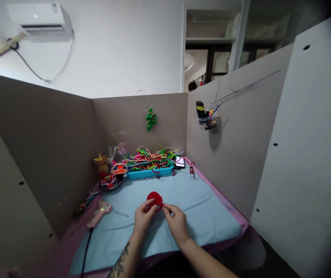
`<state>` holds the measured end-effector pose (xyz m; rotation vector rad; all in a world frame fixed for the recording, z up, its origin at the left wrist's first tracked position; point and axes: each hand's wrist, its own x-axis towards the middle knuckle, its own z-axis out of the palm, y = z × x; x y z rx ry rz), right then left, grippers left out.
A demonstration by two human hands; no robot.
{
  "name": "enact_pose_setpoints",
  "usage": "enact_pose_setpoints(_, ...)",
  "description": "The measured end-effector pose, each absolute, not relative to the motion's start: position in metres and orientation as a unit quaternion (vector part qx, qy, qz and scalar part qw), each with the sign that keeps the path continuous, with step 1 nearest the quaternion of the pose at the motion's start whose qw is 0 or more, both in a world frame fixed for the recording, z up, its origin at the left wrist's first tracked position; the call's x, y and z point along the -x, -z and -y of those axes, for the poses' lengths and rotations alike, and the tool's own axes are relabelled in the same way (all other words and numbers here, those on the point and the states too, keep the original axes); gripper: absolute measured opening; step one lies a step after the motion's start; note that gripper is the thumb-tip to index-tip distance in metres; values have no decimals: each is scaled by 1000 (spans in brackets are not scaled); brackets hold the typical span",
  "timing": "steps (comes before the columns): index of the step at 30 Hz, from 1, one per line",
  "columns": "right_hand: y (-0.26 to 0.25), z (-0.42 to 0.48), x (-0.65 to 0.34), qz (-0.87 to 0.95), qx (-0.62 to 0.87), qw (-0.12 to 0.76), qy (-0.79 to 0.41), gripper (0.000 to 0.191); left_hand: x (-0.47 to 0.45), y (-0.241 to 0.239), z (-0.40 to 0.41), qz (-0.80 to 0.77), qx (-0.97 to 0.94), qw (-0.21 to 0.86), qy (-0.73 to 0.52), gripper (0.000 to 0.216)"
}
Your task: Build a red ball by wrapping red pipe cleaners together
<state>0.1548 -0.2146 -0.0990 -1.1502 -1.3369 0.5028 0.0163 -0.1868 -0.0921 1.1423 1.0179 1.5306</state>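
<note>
A creased pale-blue sheet (pixel 188 195) spreads in front of the light-blue plastic tray (pixel 150 173), whose low rim seems meant to keep a tangled heap of fuzzy, multicoloured pipe cleaners (pixel 150 157) together within reach. Nearer the person than the tray, the left hand (pixel 144 217) clasps a soft-looking, round red disc (pixel 154 195), seemingly to steady it, while the right hand (pixel 178 224) pinches its right edge, the exact bit gripped being too small to tell. Small metal scissors (pixel 194 178) lie right of the tray, perhaps for easy picking up.

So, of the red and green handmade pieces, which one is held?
The round red piece, held by the left hand, the right hand at its edge; the green piece hangs at the back panel.
</note>
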Motion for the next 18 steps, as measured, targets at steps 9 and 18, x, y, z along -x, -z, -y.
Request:
enact_pose_setpoints(9,98,214,-154,583,515,587,-225,25,-18,86,190,-414,-450,489,-623,39)
enact_pose_setpoints(18,112,197,-145,527,507,625,-273,23,-16,94,186,-391,-456,517,-610,43)
